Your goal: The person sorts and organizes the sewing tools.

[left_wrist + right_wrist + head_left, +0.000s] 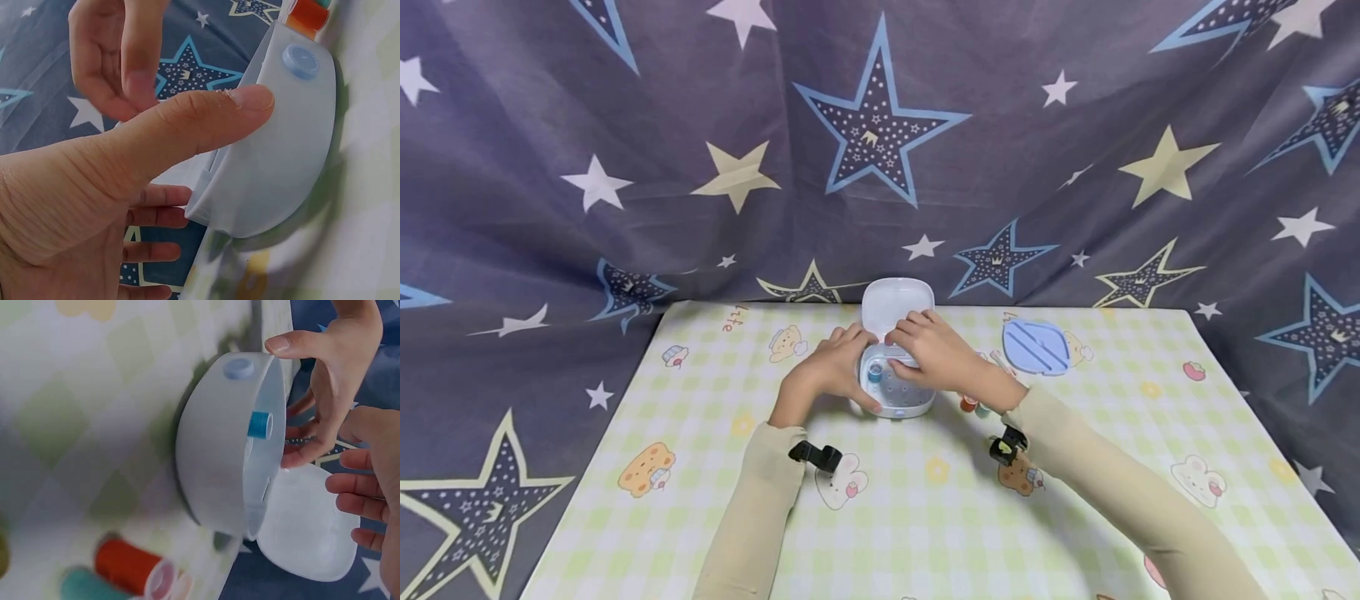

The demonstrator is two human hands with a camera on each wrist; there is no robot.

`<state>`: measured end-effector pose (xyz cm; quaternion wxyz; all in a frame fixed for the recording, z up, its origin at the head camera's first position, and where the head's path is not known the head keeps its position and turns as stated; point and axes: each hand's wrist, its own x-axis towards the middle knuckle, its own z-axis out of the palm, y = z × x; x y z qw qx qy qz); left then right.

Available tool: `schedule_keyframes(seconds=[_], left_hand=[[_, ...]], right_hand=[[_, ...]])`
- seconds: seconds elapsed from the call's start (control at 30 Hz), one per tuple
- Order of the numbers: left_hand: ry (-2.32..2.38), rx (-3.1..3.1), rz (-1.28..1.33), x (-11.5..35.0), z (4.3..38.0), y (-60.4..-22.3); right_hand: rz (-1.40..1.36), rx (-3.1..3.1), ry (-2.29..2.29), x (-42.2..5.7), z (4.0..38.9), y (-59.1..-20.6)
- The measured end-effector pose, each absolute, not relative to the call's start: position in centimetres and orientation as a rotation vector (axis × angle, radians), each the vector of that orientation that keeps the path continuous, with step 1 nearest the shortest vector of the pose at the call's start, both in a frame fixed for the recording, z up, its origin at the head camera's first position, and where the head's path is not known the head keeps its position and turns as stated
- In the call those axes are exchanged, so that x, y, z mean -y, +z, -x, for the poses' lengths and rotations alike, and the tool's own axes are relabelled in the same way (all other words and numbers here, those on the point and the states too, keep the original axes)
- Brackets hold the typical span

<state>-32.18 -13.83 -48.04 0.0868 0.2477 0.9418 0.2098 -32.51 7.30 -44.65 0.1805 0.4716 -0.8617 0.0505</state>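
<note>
A white sewing box stands on the table with its hinged lid raised at the back. Inside, toward the left, one blue thread spool stands upright on a base with small pegs. My left hand holds the box by its left side, thumb over the front rim and fingers behind. Over the box's right rear part, near the lid hinge, is my right hand, its fingers loosely bent. Nothing shows between those fingers in the right wrist view.
Right of the box lie a red-orange thread spool and a teal spool, partly under my right forearm in the head view. Farther right is a blue slotted tray. A starry curtain hangs behind the table.
</note>
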Motion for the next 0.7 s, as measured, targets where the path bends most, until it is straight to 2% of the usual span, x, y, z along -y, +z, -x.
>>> schedule_keyframes(seconds=[0.7], left_hand=[[0.667, -2.777, -0.711, 13.7, 31.9, -48.0]], right_hand=[[-1.258, 2.502, 0.189, -15.1, 29.8, -45.7]])
